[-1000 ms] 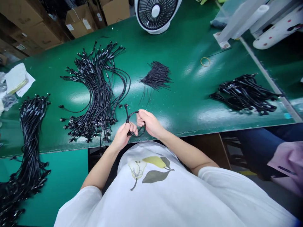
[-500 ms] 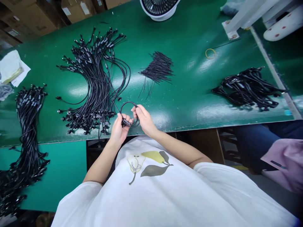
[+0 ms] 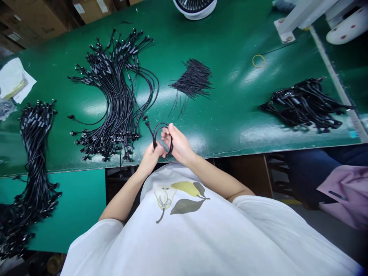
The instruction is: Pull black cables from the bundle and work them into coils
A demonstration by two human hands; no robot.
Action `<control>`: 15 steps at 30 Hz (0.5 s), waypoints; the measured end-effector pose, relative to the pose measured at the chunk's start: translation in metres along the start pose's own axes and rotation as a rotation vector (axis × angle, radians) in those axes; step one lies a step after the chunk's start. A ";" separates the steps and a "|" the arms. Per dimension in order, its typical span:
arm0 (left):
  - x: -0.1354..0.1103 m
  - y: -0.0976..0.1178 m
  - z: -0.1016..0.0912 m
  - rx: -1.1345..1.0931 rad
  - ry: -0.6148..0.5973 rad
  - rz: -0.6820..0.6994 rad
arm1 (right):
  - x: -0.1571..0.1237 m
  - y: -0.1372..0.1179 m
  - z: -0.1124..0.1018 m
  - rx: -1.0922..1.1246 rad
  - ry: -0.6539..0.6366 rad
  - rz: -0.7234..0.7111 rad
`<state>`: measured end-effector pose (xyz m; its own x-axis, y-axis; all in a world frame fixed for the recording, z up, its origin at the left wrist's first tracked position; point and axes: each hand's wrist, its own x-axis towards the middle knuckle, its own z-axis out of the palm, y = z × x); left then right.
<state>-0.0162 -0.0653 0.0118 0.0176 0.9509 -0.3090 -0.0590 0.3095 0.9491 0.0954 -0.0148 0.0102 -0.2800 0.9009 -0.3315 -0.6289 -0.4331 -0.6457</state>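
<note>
A black cable [image 3: 161,125], looped into a small coil, is between my two hands at the table's front edge. My left hand [image 3: 152,155] is closed around one side of the coil, and a connector end sticks up above its thumb. On the coil's other side, my right hand [image 3: 178,145] grips the loop between thumb and curled fingers. Just left of them lies a large spread of loose black cables [image 3: 117,96] with connectors at both ends. Beyond my hands is a pile of short thin black ties [image 3: 194,78].
A second cable bundle [image 3: 36,142] hangs over the left edge. Coiled black cables [image 3: 304,103] lie at the right, near a yellow ring [image 3: 258,61]. A white fan [image 3: 198,11] and a metal bracket [image 3: 287,32] stand at the back. Someone in pink [image 3: 345,191] sits at right.
My left hand has shifted right and turned, closing over the coil. The coil is narrower, and a connector end now points up from my left hand. My right hand has moved slightly.
</note>
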 end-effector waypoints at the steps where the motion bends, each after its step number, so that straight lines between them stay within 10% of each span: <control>1: -0.001 -0.001 -0.003 0.111 -0.028 -0.001 | -0.003 0.000 0.000 -0.050 -0.012 -0.030; 8: -0.007 -0.015 -0.001 0.657 -0.146 -0.066 | -0.017 0.001 0.002 -0.265 -0.166 0.012; 15: -0.001 -0.009 0.009 0.276 -0.281 -0.092 | -0.001 -0.013 0.003 -0.147 -0.214 -0.003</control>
<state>-0.0069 -0.0690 0.0043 0.2849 0.8705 -0.4012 0.2252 0.3460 0.9108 0.1017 -0.0094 0.0211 -0.4352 0.8809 -0.1860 -0.5221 -0.4152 -0.7450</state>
